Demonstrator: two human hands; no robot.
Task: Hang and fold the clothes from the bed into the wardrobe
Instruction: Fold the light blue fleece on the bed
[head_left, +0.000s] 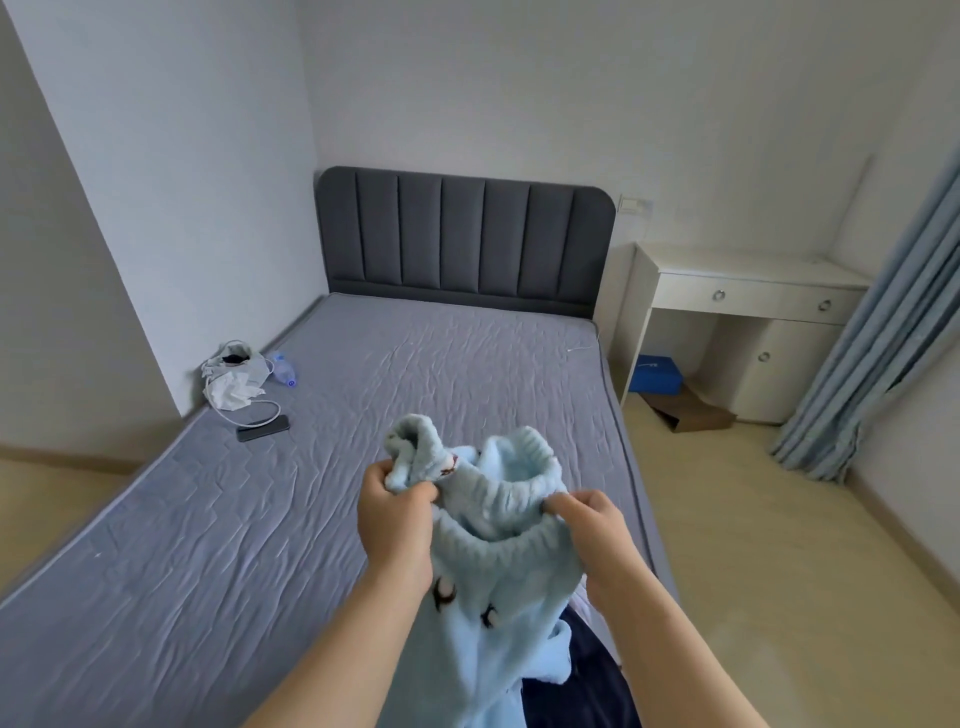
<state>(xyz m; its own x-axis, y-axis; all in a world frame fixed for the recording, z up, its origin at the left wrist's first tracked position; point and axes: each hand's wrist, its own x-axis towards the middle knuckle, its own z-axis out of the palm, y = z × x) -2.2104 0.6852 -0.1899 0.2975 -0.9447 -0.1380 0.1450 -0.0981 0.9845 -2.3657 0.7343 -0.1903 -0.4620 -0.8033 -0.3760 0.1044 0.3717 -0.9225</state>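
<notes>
A fluffy light-blue garment with small dark animal prints and a ribbed elastic band hangs in front of me over the foot of the bed. My left hand is shut on a bunched part of its band. My right hand pinches the band's edge on the other side. The band gapes open between the two hands. The rest of the cloth droops down past my forearms. A dark garment lies beneath it at the bed's near corner. No wardrobe is in view.
On the bed's left side lie a white bag, a plastic bottle, a cable and a dark phone. A white desk stands right of the grey headboard, with a blue box and brown bag under it. Blue curtains hang far right.
</notes>
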